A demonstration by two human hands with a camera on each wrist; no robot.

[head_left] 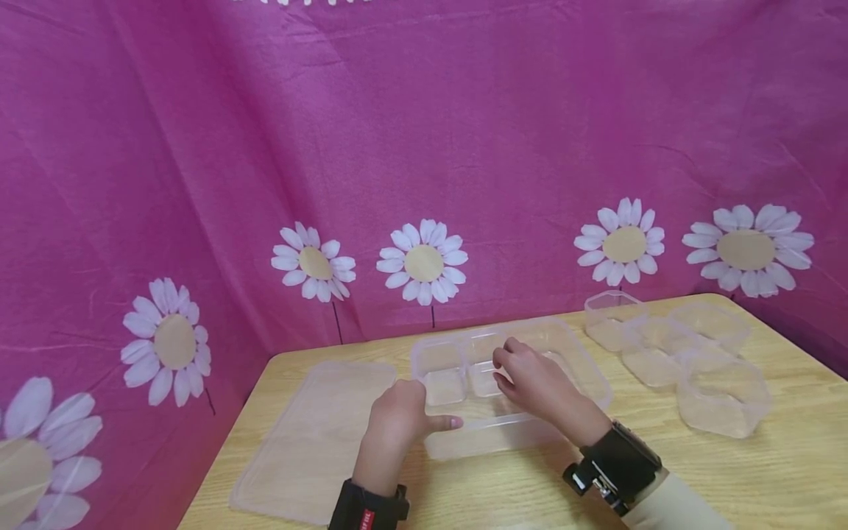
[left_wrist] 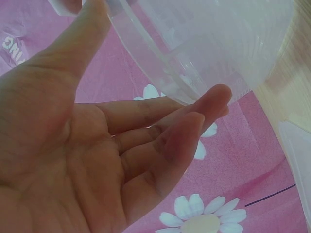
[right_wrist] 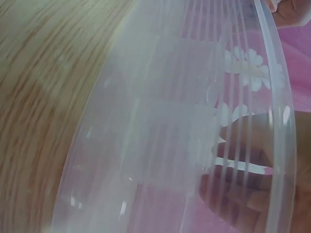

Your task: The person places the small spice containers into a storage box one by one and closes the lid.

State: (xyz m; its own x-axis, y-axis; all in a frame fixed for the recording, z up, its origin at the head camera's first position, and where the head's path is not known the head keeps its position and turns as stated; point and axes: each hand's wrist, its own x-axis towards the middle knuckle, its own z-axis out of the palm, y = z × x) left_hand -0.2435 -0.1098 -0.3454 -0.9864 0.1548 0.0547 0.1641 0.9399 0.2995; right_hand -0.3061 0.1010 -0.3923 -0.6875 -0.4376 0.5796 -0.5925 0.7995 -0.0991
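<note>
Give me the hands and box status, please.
Left hand at near-left corner of box. Right hand partly inside. Two small containers inside. Four others right, not blocking.

This is looking like a curtained-off nook, resembling a makeshift recording booth: purple-pink cloth (head_left: 503, 132) printed with big white daisies (head_left: 424, 263) is hanging behind the counter (head_left: 497, 493) and along its left side, folding like a soft wall, the counter is showing pale wood grain, and a black strap (head_left: 623, 460) is holding a small device (head_left: 579, 478) on the right wrist (head_left: 592, 425); whether a home or an office is lying beyond is not showing
</note>
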